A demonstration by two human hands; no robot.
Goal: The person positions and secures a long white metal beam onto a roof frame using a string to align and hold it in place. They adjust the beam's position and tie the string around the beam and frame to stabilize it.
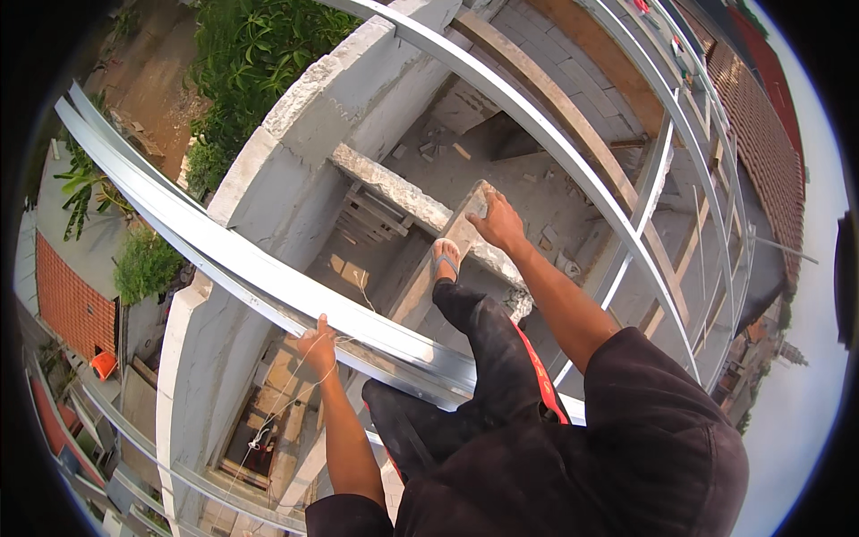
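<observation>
My left hand (318, 346) grips the lower edge of a long, shiny metal channel (268, 277), its index finger lying up against the metal. Thin pale string (295, 394) hangs in loose loops around that hand. My right hand (499, 224) is closed over the upper end of a wooden plank (420, 291), thumb and fingers at its edges. Just below it, my foot in a grey flip-flop (446, 259) stands on the plank. The far side of the right hand's grip is hidden.
Bare metal roof beams (537, 125) arch overhead to the right. A rough concrete beam (394, 188) crosses over rooms below, with rubble (559, 242) on the floor. A grey wall (295, 170) runs at left, beyond it trees (259, 63) and a tiled roof (76, 300) far down.
</observation>
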